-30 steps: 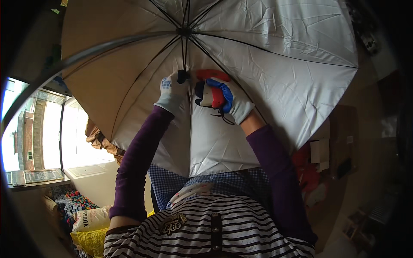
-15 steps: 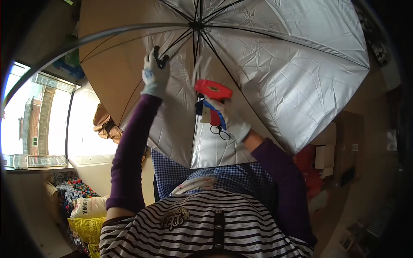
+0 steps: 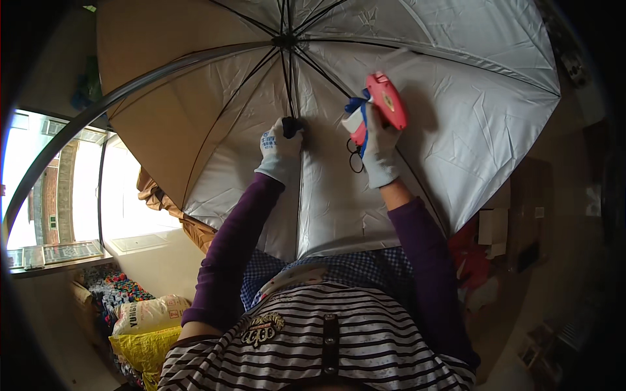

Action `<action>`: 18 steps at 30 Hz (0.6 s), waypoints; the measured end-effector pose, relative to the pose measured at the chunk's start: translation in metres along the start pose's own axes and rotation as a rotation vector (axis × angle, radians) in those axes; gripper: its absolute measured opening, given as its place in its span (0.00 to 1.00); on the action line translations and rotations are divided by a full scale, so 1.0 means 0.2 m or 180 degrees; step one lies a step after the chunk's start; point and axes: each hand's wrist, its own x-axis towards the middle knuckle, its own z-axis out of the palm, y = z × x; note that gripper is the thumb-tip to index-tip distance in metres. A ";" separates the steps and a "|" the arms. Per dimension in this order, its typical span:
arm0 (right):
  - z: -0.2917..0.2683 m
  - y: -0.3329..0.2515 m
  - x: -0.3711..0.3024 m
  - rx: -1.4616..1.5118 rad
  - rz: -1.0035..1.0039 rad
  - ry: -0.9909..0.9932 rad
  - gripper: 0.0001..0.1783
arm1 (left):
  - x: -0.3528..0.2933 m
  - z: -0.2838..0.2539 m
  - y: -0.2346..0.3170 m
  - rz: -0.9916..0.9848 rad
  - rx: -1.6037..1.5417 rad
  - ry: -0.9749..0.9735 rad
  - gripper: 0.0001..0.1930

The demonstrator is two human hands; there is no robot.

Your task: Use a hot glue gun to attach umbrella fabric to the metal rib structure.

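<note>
An opened umbrella (image 3: 450, 137) with a silver inside and black ribs spreads before me, its underside toward me. My left hand (image 3: 280, 146), in a white glove with dark fingertips, is closed round a black umbrella rib (image 3: 293, 91) below the hub (image 3: 285, 42). To its right, my right hand (image 3: 380, 146), in a white and blue glove, grips a red tagging gun (image 3: 390, 104) with a pale trigger, raised close to the silver cloth. Black rings (image 3: 355, 156), like scissor handles, hang below that hand; the rest of them is hidden.
A dark curved shaft (image 3: 163, 68) runs from the hub toward the left edge. Brown cloth (image 3: 195, 228) bunches beside the umbrella's lower left rim. White and yellow sacks (image 3: 147, 339) lie at the lower left beside a colourful heap (image 3: 120, 290). At right stand pale boxes (image 3: 493, 228).
My left hand has moved right and down and closed on a rib. My right hand has swung the tagging gun up and right. The umbrella has shifted slightly left.
</note>
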 end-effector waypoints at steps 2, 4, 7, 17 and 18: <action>0.03 0.11 -0.06 -0.0428 -0.0324 -0.0238 0.13 | 0.02 0.00 0.01 0.0016 0.0003 -0.0025 0.15; 0.04 0.17 -0.11 -0.0649 -0.0460 -0.0335 0.10 | 0.03 -0.03 0.01 0.0058 0.0170 -0.0104 0.16; 0.05 0.22 -0.11 -0.1240 0.0120 -0.0994 0.13 | 0.05 -0.06 0.01 0.0195 -0.0045 -0.0022 0.15; 0.21 0.41 0.00 -0.0910 0.0720 -0.0408 0.08 | 0.14 -0.05 0.02 0.0154 -0.0846 -0.0037 0.09; 0.24 0.36 -0.03 -0.0954 0.0912 -0.0496 0.08 | 0.14 -0.06 0.00 0.0135 -0.0835 -0.0036 0.09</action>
